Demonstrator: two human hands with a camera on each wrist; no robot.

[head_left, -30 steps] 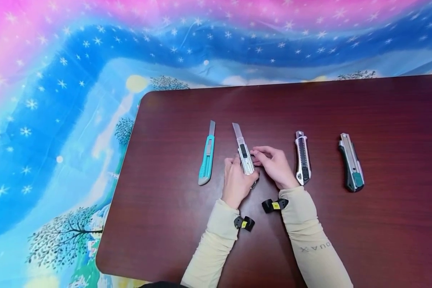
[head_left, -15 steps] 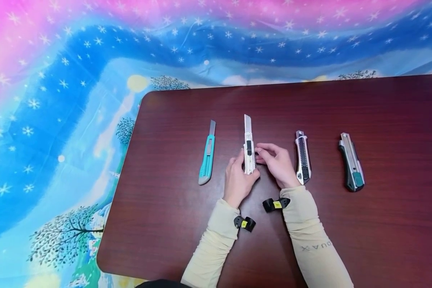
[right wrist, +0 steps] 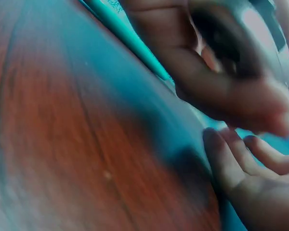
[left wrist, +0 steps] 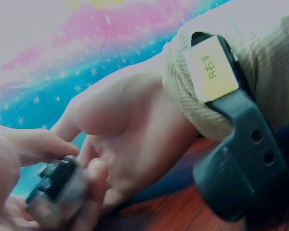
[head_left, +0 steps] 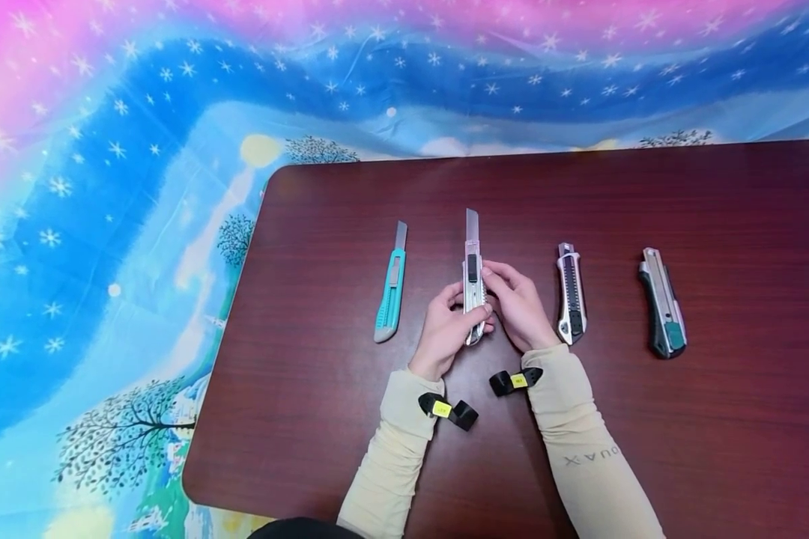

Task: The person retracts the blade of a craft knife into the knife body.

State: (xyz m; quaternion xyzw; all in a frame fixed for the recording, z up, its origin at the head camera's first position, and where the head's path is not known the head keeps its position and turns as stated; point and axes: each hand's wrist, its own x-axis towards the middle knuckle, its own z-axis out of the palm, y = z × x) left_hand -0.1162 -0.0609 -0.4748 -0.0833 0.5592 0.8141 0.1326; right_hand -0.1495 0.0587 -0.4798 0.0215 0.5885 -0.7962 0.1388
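**Two Bared, Two Seemingly Tucked Away**

At the left, the teal cutter (head_left: 390, 296) lay on the bench (head_left: 323, 419), its blade (head_left: 401, 236) out. Next, my left hand (head_left: 445, 326) held the silver cutter (head_left: 473, 288), curled round its lower body, its long blade (head_left: 472, 224) bared too. My right hand (head_left: 522, 311) bent loosely at its right edge; whether it gripped, I couldn't tell. Further right, the black-faced cutter (head_left: 571, 292) and the green-ended cutter (head_left: 664, 307) lay untouched, seemingly closed, so work on those probably remained.

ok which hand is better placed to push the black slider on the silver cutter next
Probably the right hand: its fingertips are beside the black slider, while the left hand grips the cutter lower down.
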